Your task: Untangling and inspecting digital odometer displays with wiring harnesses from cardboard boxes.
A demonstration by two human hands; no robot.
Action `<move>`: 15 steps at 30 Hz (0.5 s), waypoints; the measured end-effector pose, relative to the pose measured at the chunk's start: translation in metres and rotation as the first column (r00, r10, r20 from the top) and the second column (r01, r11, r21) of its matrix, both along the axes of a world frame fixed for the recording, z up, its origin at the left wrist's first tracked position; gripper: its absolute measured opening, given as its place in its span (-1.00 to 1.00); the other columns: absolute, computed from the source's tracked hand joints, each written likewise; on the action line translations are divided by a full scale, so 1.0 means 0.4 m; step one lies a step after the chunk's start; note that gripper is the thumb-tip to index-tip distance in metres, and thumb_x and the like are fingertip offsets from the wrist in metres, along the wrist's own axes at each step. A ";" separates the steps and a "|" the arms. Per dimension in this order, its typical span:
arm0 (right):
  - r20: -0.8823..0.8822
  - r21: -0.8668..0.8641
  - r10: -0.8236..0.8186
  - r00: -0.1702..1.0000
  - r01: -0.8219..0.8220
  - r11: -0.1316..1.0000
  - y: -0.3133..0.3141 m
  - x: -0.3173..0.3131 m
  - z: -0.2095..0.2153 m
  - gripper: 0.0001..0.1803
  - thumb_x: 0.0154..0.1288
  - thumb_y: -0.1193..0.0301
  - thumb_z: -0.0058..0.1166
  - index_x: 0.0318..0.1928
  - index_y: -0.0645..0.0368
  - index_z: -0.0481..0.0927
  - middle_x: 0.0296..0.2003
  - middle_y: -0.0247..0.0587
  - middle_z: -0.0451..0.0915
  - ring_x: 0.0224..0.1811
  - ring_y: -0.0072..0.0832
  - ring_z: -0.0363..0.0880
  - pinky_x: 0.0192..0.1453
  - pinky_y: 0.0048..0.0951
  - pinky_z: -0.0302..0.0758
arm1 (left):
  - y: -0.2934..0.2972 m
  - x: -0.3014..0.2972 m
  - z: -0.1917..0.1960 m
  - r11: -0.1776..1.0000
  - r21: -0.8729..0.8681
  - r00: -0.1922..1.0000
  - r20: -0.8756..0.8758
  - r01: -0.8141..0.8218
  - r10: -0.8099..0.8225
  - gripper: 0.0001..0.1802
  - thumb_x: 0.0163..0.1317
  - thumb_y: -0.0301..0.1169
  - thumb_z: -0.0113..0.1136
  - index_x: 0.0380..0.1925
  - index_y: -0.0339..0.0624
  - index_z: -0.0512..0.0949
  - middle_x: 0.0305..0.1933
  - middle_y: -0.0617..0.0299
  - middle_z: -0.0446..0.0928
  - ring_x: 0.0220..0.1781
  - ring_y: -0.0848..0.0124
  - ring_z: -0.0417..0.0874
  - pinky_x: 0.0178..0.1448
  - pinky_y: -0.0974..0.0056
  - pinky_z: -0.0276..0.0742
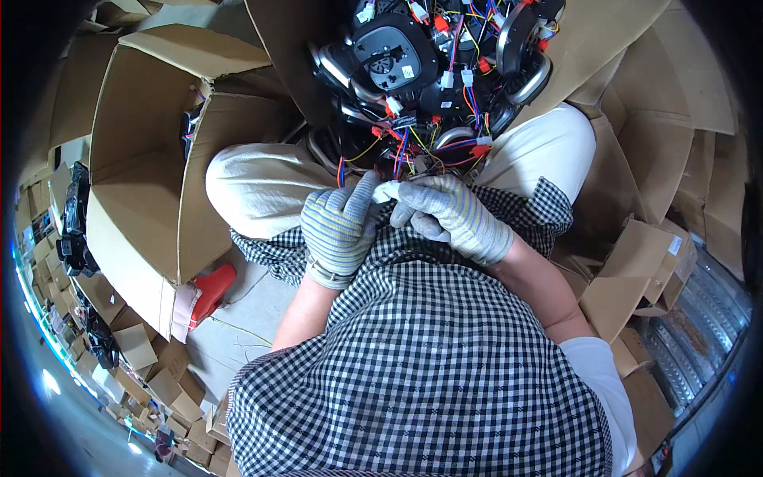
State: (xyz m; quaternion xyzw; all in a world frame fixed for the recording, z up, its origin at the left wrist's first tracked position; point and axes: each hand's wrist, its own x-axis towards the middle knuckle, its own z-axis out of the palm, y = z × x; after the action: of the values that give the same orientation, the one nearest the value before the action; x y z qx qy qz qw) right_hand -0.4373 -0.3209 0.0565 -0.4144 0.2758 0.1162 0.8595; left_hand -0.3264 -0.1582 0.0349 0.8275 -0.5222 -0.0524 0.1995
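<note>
Both of my hands wear striped grey knit gloves and meet in front of my lap. Between the fingertips is a small white plug connector (386, 191), with red and blue wires rising from it. My left hand (338, 229) is closed, its thumb and forefinger at the connector's left side. From the right, my right hand (461, 213) pinches the same connector, its other fingers curled. Just beyond lies a heap of black plastic units with silver trim, among them a rounded black housing (395, 54). Coloured wires with red and white plugs (447, 79) tangle over them.
A large cardboard box (588, 56) holds the heap. Open cartons stand at the left (139, 179) and right (648, 151). A red object (213, 292) lies on the floor by the left carton. A ridged metal surface (695, 334) runs along the right.
</note>
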 end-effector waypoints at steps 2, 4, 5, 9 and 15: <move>0.006 0.032 0.051 0.999 -0.051 0.998 -0.004 -0.001 -0.007 -0.51 0.34 0.08 -0.09 -0.47 0.26 0.60 -0.81 -0.47 0.25 -0.80 -0.75 0.07 -0.66 -0.65 0.01 | 0.003 0.003 -0.002 1.000 -0.006 1.000 0.010 0.008 -0.008 -0.46 -0.10 -0.41 0.24 0.01 -0.09 0.53 -0.42 0.18 0.49 -0.34 0.18 0.51 -0.20 0.14 0.41; 0.026 0.106 0.074 0.997 -0.076 0.991 -0.017 -0.001 -0.008 -0.54 0.35 0.11 -0.06 -0.43 0.28 0.61 -0.79 -0.45 0.30 -0.79 -0.76 0.11 -0.68 -0.68 0.02 | 0.002 0.011 -0.011 0.995 -0.087 0.997 0.065 0.041 -0.036 -0.48 -0.15 -0.39 0.26 -0.04 -0.07 0.55 -0.47 0.25 0.49 -0.48 0.26 0.48 -0.31 0.18 0.39; 0.051 0.177 0.093 0.994 -0.101 0.979 -0.022 0.001 -0.006 -0.56 0.35 0.13 -0.03 -0.39 0.31 0.61 -0.76 -0.43 0.34 -0.78 -0.77 0.14 -0.70 -0.70 0.03 | 0.006 0.011 -0.015 0.995 -0.086 0.997 0.064 0.040 -0.035 -0.48 -0.15 -0.39 0.26 -0.04 -0.07 0.55 -0.47 0.25 0.49 -0.48 0.26 0.48 -0.31 0.18 0.39; 0.006 0.095 0.181 0.983 -0.181 0.979 -0.007 0.005 -0.023 -0.51 0.28 0.08 0.03 -0.46 0.34 0.59 -0.81 -0.49 0.24 -0.83 -0.75 0.06 -0.71 -0.65 -0.04 | 0.023 0.007 -0.032 0.994 -0.105 0.993 0.114 0.026 -0.014 -0.47 -0.18 -0.40 0.27 -0.05 -0.07 0.55 -0.46 0.26 0.50 -0.44 0.23 0.50 -0.25 0.19 0.44; -0.011 0.105 0.222 0.975 -0.220 0.970 0.014 0.022 -0.038 -0.51 0.32 0.09 0.00 -0.46 0.33 0.59 -0.82 -0.47 0.24 -0.82 -0.75 0.08 -0.71 -0.64 -0.05 | 0.026 -0.007 -0.039 0.983 -0.184 0.997 0.072 -0.009 0.022 -0.52 -0.13 -0.39 0.26 -0.07 -0.07 0.57 -0.53 0.27 0.47 -0.50 0.24 0.47 -0.35 0.18 0.40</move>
State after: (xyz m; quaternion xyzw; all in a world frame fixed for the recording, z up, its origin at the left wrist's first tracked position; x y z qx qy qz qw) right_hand -0.4284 -0.3154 0.0415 -0.3962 0.2312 0.2297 0.8584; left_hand -0.3293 -0.1477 0.0193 0.8110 -0.5254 0.0281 0.2559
